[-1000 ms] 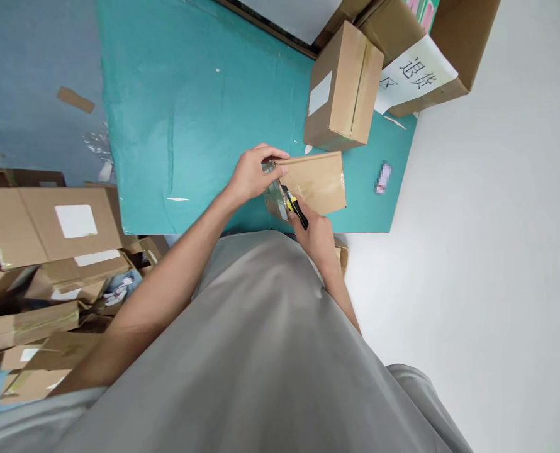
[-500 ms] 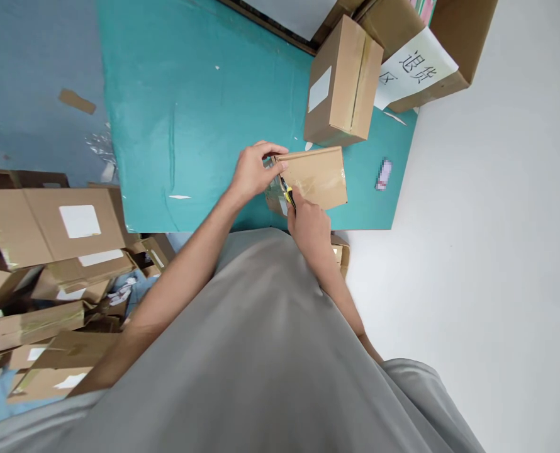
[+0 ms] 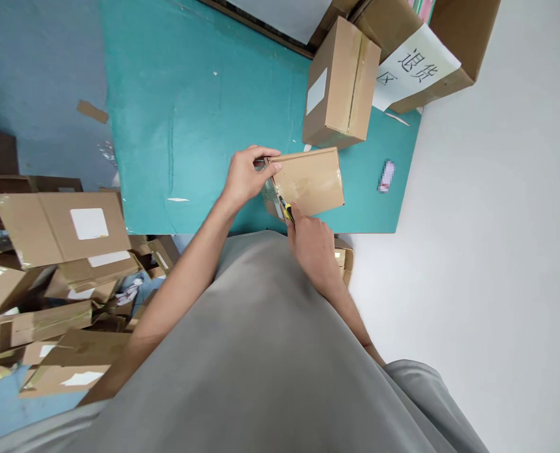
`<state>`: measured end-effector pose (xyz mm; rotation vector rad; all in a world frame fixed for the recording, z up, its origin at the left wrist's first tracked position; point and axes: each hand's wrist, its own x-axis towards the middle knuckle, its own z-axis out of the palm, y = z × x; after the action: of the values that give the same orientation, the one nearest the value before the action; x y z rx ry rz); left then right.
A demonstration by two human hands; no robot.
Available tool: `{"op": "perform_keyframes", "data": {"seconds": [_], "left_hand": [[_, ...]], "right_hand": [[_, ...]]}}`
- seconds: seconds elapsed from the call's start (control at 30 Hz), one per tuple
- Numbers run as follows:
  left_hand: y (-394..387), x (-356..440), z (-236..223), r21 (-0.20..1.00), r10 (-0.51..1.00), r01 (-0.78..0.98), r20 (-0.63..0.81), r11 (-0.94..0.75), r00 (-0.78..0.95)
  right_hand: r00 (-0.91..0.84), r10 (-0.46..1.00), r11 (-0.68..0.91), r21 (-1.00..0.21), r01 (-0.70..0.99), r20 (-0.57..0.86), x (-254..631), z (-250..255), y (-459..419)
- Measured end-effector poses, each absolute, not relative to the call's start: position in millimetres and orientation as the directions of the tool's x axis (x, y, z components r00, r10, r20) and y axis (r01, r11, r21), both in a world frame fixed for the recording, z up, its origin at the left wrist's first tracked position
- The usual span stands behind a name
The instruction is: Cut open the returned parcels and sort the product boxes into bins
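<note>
A small brown cardboard box (image 3: 311,179) with clear tape lies on the green table (image 3: 180,138) near its front edge. My left hand (image 3: 248,176) grips the box's far left corner, thumb on the top face and fingers over the far edge. In my right hand (image 3: 314,245) is a yellow and black utility knife (image 3: 287,210). Its tip touches the left edge of the box, along the taped seam. The fingers curl round the handle and hide most of it.
A taller taped carton (image 3: 341,85) stands behind the box. At the back right is an open carton (image 3: 450,82) with a handwritten paper sign (image 3: 416,69). Several used cartons (image 3: 72,226) pile up on the floor at left. A white wall (image 3: 487,251) borders the right.
The knife has slid along the box's left edge toward me, with my right hand moving nearer my body. My left hand keeps its hold on the corner. The view has shifted slightly.
</note>
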<state>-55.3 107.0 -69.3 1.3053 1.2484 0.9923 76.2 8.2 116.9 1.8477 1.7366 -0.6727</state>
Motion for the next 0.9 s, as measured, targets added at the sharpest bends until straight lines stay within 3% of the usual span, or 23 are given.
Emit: {"op": "perform_keyframes", "data": {"seconds": [0.4, 0.9], "left_hand": [[109, -58, -67, 0.982, 0.986, 0.158, -0.124, 0.106, 0.11], [111, -56, -63, 0.978, 0.986, 0.156, -0.151, 0.139, 0.071]], "right_hand": [[-0.011, 0.81, -0.092, -0.144, 0.985, -0.587, 86, 113, 16], [0.038, 0.72, -0.008, 0.046, 0.999, -0.693, 57, 111, 42]]}}
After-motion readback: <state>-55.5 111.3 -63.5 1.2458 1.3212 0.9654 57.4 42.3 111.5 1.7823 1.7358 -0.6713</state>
